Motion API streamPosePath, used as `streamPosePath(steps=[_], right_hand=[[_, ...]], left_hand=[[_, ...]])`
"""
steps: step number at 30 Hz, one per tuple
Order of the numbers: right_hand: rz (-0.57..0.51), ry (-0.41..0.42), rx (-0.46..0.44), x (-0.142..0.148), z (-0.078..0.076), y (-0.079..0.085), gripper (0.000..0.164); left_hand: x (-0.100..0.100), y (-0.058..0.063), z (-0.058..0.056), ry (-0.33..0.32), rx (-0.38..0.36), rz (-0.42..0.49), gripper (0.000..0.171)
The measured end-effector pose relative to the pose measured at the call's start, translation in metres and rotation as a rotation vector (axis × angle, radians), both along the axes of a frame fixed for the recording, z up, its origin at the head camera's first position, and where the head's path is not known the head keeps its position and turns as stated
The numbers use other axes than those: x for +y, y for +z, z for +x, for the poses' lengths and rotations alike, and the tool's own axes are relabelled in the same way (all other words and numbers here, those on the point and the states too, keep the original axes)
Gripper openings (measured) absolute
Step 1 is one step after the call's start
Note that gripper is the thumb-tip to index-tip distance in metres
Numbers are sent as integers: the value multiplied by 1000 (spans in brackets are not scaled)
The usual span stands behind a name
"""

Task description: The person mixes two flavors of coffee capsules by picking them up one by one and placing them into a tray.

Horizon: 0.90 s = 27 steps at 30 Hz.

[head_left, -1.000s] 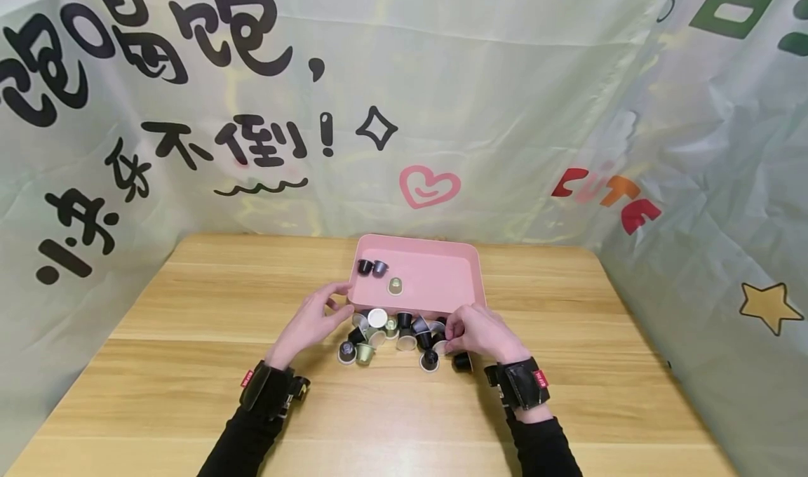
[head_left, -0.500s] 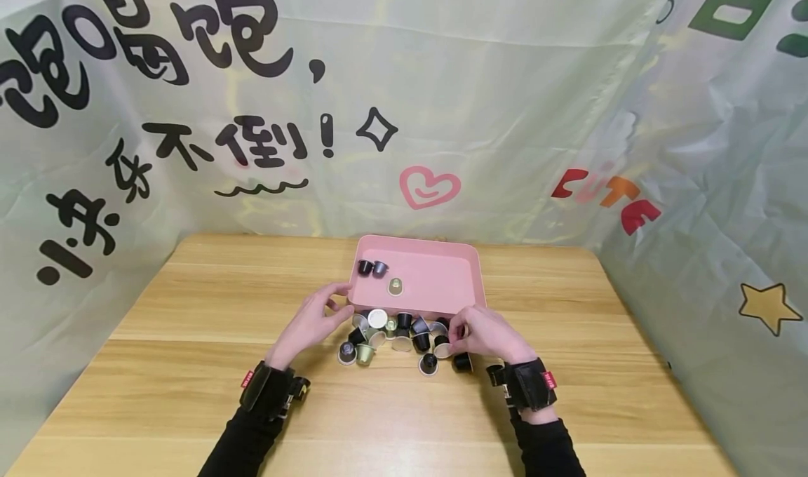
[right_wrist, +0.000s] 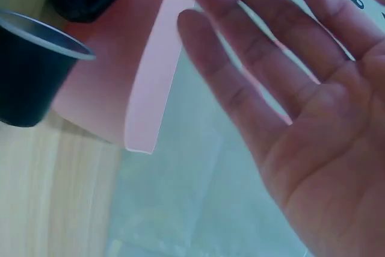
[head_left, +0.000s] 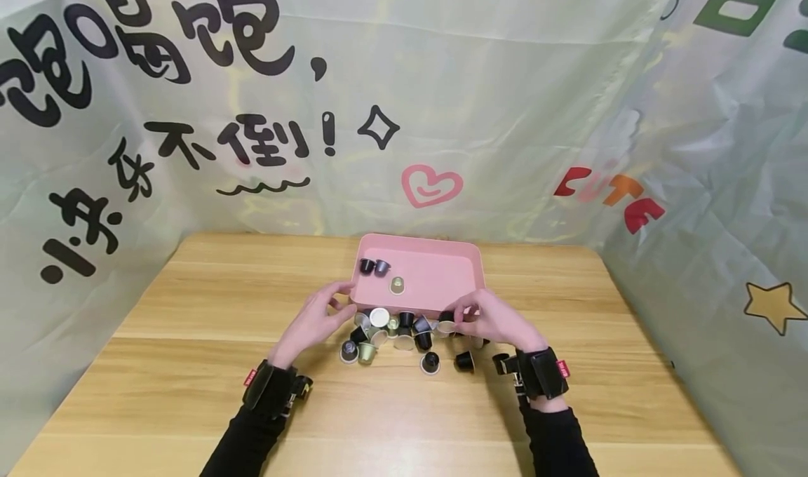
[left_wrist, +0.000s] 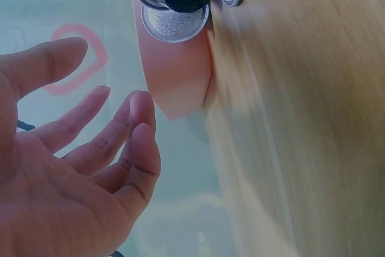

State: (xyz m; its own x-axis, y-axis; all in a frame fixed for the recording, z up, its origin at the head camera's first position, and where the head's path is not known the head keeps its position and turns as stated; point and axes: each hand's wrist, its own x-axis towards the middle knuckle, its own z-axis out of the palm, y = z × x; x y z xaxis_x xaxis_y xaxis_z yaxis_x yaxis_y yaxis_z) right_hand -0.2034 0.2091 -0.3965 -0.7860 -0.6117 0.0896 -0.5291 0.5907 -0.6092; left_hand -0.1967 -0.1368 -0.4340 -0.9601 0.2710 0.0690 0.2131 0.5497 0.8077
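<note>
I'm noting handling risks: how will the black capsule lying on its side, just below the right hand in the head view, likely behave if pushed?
The black capsule will probably roll in a curve, since its body tapers from a wider rim. It seems light, being small beside the right hand. Its even, round shape suggests stiff walls.

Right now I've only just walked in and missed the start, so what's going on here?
A person's right hand seems to pinch a black capsule at the near side of the pink tray. The left hand is by the tray's left end, holding nothing. Three capsules sit in the tray; a cluster of capsules lies on the wooden table before it.
</note>
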Motion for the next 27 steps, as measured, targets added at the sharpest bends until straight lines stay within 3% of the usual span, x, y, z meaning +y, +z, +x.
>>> streamPosePath(steps=[10, 20, 27], right_hand=[[41, 34, 49, -11, -32, 12, 19], [213, 9, 64, -23, -66, 15, 19], [325, -7, 50, -38, -80, 7, 23]], left_hand=[[-2, 0, 0, 1, -15, 0, 56], [-2, -1, 0, -3, -22, 3, 56], [-3, 1, 0, 9, -10, 10, 54]])
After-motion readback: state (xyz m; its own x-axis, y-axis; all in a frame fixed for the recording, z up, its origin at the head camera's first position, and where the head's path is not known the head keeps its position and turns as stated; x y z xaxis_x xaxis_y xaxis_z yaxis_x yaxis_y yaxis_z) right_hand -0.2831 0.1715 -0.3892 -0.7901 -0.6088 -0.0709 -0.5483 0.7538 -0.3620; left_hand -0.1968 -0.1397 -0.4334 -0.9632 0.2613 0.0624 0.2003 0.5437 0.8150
